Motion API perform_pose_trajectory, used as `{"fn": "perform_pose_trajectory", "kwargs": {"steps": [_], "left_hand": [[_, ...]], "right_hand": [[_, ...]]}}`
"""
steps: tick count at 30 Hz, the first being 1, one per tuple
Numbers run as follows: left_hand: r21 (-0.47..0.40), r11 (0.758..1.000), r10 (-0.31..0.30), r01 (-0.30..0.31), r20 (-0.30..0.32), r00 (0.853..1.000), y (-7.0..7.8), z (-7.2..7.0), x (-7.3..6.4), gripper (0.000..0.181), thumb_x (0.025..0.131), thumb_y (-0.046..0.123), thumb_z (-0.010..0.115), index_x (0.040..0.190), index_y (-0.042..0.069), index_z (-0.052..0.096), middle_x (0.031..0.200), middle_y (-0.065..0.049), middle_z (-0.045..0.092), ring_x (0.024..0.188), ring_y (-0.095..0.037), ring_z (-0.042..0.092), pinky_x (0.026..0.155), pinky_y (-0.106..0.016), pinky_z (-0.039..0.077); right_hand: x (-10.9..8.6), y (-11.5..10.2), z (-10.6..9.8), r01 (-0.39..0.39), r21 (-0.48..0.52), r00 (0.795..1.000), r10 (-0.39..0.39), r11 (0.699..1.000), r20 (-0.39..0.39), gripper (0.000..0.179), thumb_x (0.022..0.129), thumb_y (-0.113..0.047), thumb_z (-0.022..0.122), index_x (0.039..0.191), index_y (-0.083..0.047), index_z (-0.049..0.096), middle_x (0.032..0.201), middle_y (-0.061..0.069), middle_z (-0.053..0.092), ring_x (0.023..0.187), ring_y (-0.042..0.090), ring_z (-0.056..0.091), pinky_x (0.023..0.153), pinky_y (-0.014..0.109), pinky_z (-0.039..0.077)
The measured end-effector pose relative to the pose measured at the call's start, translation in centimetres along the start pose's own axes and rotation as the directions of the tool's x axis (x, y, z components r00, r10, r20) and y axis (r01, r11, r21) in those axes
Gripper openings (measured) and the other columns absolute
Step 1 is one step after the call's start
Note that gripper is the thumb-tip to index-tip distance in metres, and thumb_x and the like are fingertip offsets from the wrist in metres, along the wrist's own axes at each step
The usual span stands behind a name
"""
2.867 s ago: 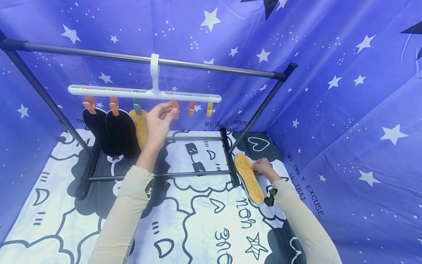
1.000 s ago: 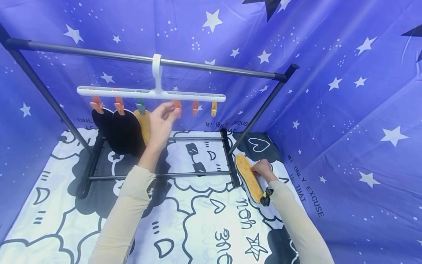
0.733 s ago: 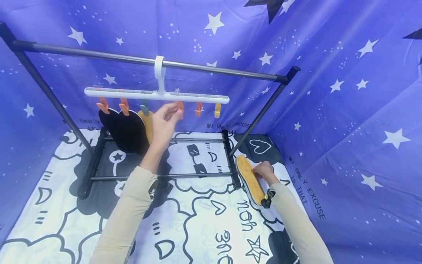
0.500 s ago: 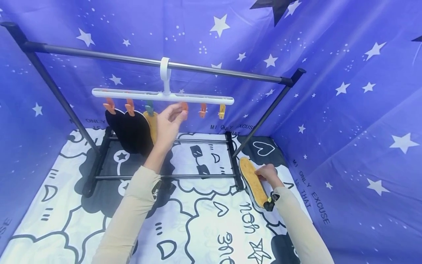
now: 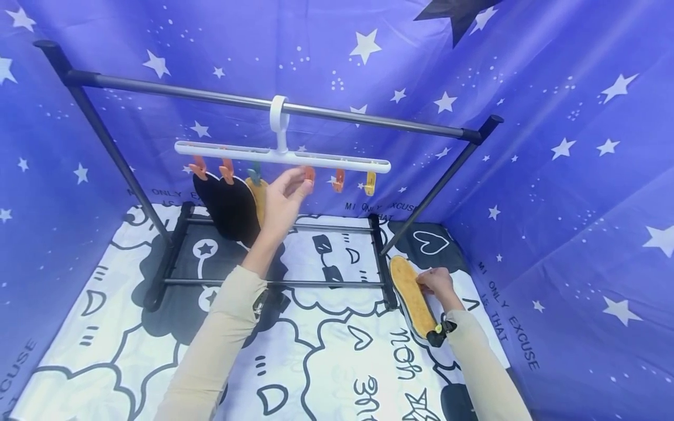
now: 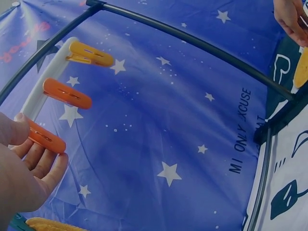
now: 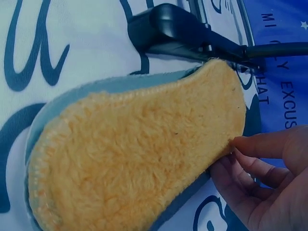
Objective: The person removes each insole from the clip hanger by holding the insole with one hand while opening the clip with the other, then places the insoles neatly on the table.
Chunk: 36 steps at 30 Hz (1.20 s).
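My left hand [image 5: 284,202] pinches an orange clothespin [image 6: 48,137] between thumb and fingers, under the white hanger [image 5: 231,151]. Another orange clothespin [image 6: 67,94] and a yellow clothespin [image 6: 91,54] dangle beside it with nothing in them. From the hanger's left half hang overlapping black insoles [image 5: 226,207] and a yellow insole [image 5: 257,196], partly hidden by my left hand. Low on the right, my right hand [image 7: 264,178] pinches the side edge of a fuzzy yellow insole [image 7: 139,149]. A grey-blue rim shows beneath that insole, over the patterned cloth.
A dark metal rack [image 5: 368,120] carries the hanger on its top bar. Its lower bars [image 5: 326,283] and feet stand on the black-and-white cloth [image 5: 316,374]. Blue star-printed fabric [image 5: 558,193] surrounds the back and sides.
The head view has shifted, so everything sits farther right. The hanger has turned slightly, and the black insoles overlap more. Both hands keep their holds.
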<state>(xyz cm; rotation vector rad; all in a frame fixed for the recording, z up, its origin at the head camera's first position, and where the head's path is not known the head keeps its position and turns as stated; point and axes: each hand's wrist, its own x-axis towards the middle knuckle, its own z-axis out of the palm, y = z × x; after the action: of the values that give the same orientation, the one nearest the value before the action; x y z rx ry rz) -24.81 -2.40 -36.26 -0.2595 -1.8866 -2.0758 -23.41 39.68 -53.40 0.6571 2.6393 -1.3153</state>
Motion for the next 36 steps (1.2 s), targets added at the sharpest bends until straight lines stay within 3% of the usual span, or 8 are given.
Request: {"fn": "perform_pose_trajectory", "kwargs": {"steps": [8,12,18,24,27,31,33,36], "left_hand": [[-0.028,1.0,0.011,-0.011,0.016,1.0,-0.3,0.1,0.0,0.034,0.1,0.003,0.062,0.132,-0.008,0.059,0.126,-0.028,0.066,0.114,-0.039,0.067,0.101,-0.033,0.057],[-0.045,0.999,0.014,-0.013,0.027,1.0,-0.4,0.2,0.0,0.036,0.1,0.003,0.061,0.134,-0.009,0.057,0.128,-0.029,0.064,0.117,-0.039,0.065,0.102,-0.033,0.056],[-0.078,0.997,0.027,-0.024,0.032,0.999,-0.4,0.2,-0.2,0.039,0.1,0.004,0.062,0.137,-0.008,0.055,0.133,-0.029,0.062,0.124,-0.038,0.062,0.108,-0.04,0.053],[-0.059,0.991,0.115,-0.119,-0.076,0.99,-0.5,-0.3,-0.8,0.038,0.099,0.008,0.066,0.133,-0.007,0.06,0.131,-0.025,0.066,0.123,-0.032,0.065,0.109,-0.041,0.052],[-0.018,0.986,0.155,-0.163,-0.23,0.961,-0.5,-0.7,-1.2,0.03,0.097,0.01,0.068,0.123,-0.005,0.068,0.117,-0.023,0.073,0.107,-0.022,0.072,0.097,-0.031,0.059],[0.028,0.978,0.197,-0.206,-0.433,0.879,-0.2,-1.6,-1.3,0.02,0.095,0.008,0.068,0.111,-0.004,0.073,0.098,-0.023,0.076,0.082,-0.011,0.072,0.075,-0.019,0.058],[0.055,0.977,0.206,-0.206,-0.498,0.843,0.0,-2.2,-1.3,0.019,0.095,0.007,0.067,0.109,-0.004,0.074,0.097,-0.022,0.075,0.079,-0.005,0.069,0.072,-0.017,0.056],[0.081,0.979,0.201,-0.188,-0.538,0.819,0.0,-3.0,-1.3,0.019,0.095,0.007,0.066,0.109,-0.003,0.074,0.102,-0.021,0.074,0.082,0.001,0.065,0.078,-0.017,0.056]], "right_hand": [[-0.9,-1.5,0.3,0.048,-0.037,0.995,-0.052,0.998,-0.087,0.016,0.082,-0.002,0.068,0.092,0.01,0.07,0.068,0.0,0.066,0.059,0.01,0.061,0.056,0.024,0.056],[-1.5,-3.1,0.6,0.074,0.018,0.993,-0.072,0.997,-0.094,0.017,0.085,-0.002,0.066,0.096,0.01,0.069,0.075,0.008,0.069,0.066,0.015,0.066,0.064,0.032,0.062],[-2.5,-6.1,1.5,0.141,0.142,0.989,-0.132,0.98,-0.071,0.02,0.09,-0.001,0.066,0.103,0.014,0.067,0.069,-0.002,0.067,0.062,0.008,0.064,0.065,0.03,0.061],[-3.8,-9.2,2.8,0.237,0.251,0.971,-0.234,0.939,-0.04,0.026,0.094,-0.002,0.066,0.112,0.017,0.064,0.071,-0.005,0.068,0.065,0.005,0.064,0.063,0.023,0.059],[-4.6,-11.0,3.9,0.27,0.297,0.962,-0.271,0.916,-0.039,0.027,0.095,-0.004,0.066,0.114,0.016,0.064,0.073,-0.008,0.068,0.068,0.005,0.066,0.063,0.02,0.058],[-5.8,-13.6,5.8,0.307,0.396,0.948,-0.315,0.865,-0.048,0.024,0.095,-0.002,0.065,0.112,0.015,0.065,0.075,-0.007,0.07,0.068,0.005,0.067,0.067,0.023,0.061],[-6.2,-14.8,6.8,0.333,0.424,0.937,-0.346,0.842,-0.051,0.023,0.095,-0.003,0.066,0.111,0.014,0.066,0.076,-0.006,0.07,0.069,0.006,0.068,0.068,0.025,0.062],[-6.8,-16.6,8.2,0.381,0.447,0.915,-0.401,0.809,-0.055,0.022,0.096,-0.005,0.068,0.109,0.012,0.068,0.075,-0.007,0.07,0.071,0.008,0.069,0.069,0.027,0.063]]}}
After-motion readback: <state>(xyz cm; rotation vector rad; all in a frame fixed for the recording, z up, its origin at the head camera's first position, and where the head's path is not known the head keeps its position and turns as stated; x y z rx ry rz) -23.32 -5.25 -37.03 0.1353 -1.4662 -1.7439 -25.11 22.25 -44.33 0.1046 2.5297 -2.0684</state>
